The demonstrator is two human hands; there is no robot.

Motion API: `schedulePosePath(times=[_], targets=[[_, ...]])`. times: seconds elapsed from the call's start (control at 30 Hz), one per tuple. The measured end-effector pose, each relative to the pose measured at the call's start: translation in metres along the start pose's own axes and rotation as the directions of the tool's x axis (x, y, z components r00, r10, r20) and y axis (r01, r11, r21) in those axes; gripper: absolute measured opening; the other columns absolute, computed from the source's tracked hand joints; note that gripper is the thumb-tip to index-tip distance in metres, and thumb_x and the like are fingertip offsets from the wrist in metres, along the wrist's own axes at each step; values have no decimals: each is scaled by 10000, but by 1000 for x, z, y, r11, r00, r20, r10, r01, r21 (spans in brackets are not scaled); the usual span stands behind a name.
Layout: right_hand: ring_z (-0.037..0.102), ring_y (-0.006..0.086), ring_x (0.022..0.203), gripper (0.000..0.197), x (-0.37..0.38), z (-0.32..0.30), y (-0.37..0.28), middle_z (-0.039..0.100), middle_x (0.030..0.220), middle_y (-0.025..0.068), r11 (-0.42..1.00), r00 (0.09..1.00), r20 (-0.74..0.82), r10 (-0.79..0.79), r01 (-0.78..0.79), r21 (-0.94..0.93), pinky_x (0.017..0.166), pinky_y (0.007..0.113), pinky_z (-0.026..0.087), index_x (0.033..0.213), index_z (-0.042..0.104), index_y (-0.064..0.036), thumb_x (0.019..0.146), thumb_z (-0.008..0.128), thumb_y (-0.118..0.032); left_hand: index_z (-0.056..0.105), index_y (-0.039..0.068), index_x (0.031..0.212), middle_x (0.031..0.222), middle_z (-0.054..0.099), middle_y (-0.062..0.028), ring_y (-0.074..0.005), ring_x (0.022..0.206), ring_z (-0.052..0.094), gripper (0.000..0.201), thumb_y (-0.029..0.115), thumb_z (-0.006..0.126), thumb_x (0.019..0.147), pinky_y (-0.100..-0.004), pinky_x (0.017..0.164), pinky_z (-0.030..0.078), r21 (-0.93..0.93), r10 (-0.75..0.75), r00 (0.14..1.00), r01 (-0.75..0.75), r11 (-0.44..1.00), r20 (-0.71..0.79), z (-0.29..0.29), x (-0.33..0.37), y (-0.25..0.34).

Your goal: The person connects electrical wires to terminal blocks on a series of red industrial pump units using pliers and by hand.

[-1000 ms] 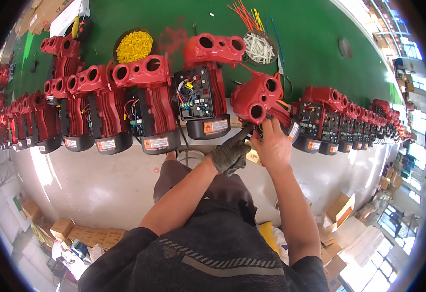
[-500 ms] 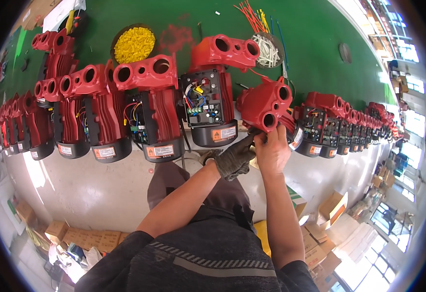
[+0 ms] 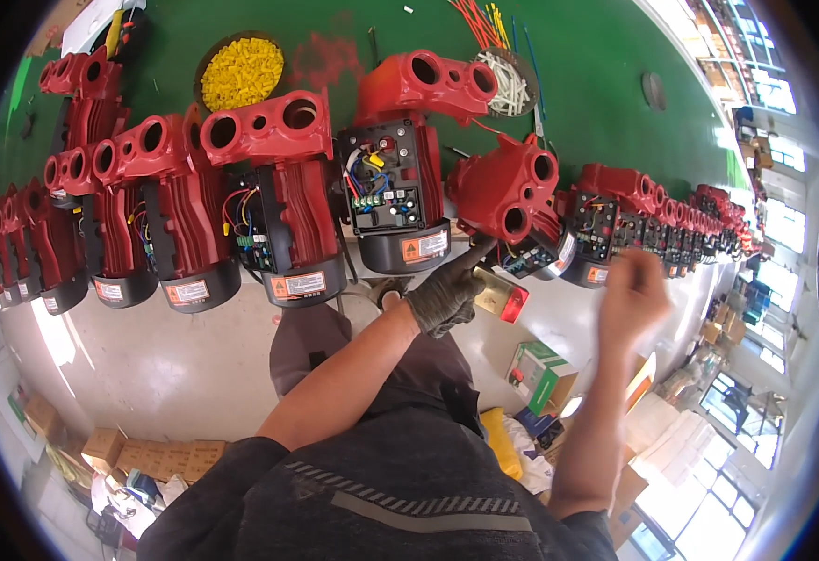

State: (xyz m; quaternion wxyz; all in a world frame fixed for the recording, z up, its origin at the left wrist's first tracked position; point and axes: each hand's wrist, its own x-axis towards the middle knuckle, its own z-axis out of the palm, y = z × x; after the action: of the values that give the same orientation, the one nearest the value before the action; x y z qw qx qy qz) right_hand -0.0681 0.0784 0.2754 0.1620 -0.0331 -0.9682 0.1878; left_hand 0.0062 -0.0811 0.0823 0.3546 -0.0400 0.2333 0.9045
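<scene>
Head view: my gloved left hand stretches a finger to the lower edge of the tilted red pump, the other fingers curled; whether it grips, I cannot tell; my bare right hand blurs well apart, to the pump's right, and I cannot tell if its fingers pinch anything; the pump sits at the near edge of the green table, just right of another red pump; white tubes lie beyond.
</scene>
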Motion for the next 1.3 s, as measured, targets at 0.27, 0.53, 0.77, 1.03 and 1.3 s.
schedulePosePath(times=[0.27,0.53,0.77,1.03,1.3], targets=[[681,306,812,62,-58,-88,106,649,842,149,909,752,646,131,170,-382,726,434,527,906,639,-37,856,675,-39,157,304,1616,644,348,7,-74,403,307,818,-17,458,927,-226,380,317,-23,-24,1000,25,999,8,5,-2,3],[663,273,778,261,-45,48,5,581,971,88,920,843,404,-355,392,-10,618,382,539,1051,651,-84,811,750,-109,129,229,1618,454,458,-43,-145,277,400,769,96,515,966,-259,359,403,53,-22,996,27,998,-86,9,-1,4],[648,275,774,328,-40,87,8,499,931,90,880,808,511,-295,438,-185,586,410,548,1021,627,-82,721,759,-75,179,222,1613,866,637,-59,-117,370,459,777,41,495,927,-261,370,422,-30,-32,993,29,999,-110,3,4,-8],[630,285,824,348,-54,100,10,510,945,90,857,856,389,-341,453,-247,568,416,535,1000,655,-104,672,736,-19,207,223,1606,1008,616,-30,-83,494,510,798,-3,489,895,-248,450,477,-40,-88,996,86,995,-36,-6,7,-10],[626,298,825,377,-54,106,6,565,1007,85,895,882,336,-330,405,-185,618,412,539,999,659,-92,638,733,-12,211,241,1605,750,495,-2,-71,501,475,786,6,520,921,-245,464,456,60,-43,998,46,997,-45,-11,8,-14]])
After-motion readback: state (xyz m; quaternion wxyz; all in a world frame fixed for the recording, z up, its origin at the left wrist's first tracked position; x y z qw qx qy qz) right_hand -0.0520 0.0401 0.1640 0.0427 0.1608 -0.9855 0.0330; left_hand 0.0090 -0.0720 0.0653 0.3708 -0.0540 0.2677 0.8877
